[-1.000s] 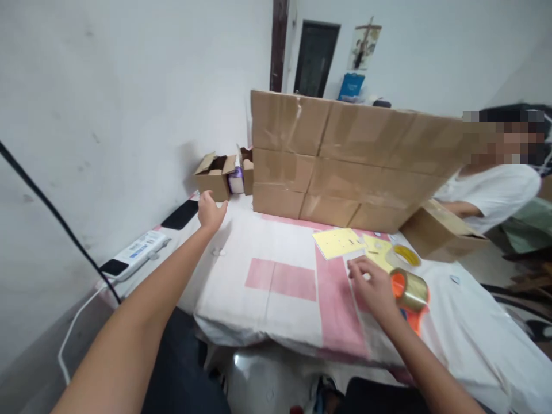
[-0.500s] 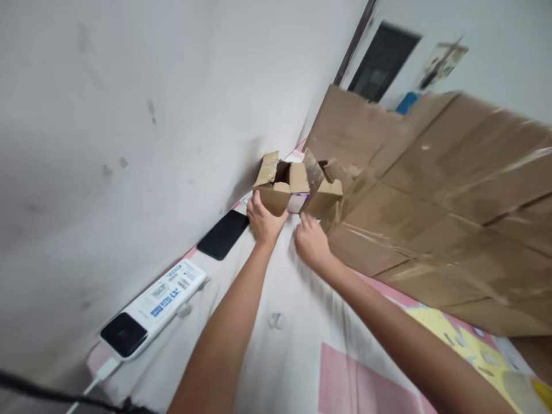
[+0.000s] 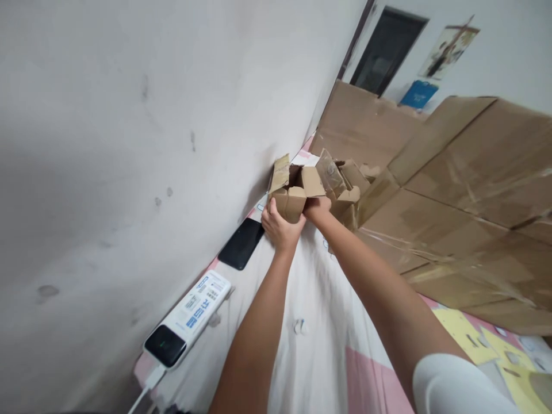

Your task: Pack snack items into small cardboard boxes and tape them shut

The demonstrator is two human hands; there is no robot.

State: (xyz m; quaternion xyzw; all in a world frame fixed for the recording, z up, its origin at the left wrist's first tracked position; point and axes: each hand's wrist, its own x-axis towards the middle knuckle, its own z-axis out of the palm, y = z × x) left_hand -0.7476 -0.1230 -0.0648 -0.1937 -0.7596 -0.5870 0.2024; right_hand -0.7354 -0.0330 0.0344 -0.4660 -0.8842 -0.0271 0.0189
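Note:
A small open cardboard box (image 3: 290, 203) with its flaps raised stands beside the wall. My left hand (image 3: 281, 227) grips its near left corner, thumb across the front and fingers round the side. My right hand (image 3: 318, 206) presses against the right side of the same box, under a folded-out flap (image 3: 313, 181). That flap and the box hide most of its fingers, which look curled. Just to the right sits a second small open cardboard box (image 3: 345, 202), its flaps torn or bent, apart from my left hand.
Large taped cardboard boxes (image 3: 466, 201) stand along the right. A black phone (image 3: 241, 244) and a white power bank (image 3: 190, 316) with a cable lie by the wall at left. Small clear bits (image 3: 299, 326) rest on the patterned sheet (image 3: 319, 368). Yellow paper (image 3: 466, 333) lies lower right.
My right hand has moved forward and in against the small box's right side, under its flap. The white and purple thing seen between the boxes is now hidden. The view has shifted.

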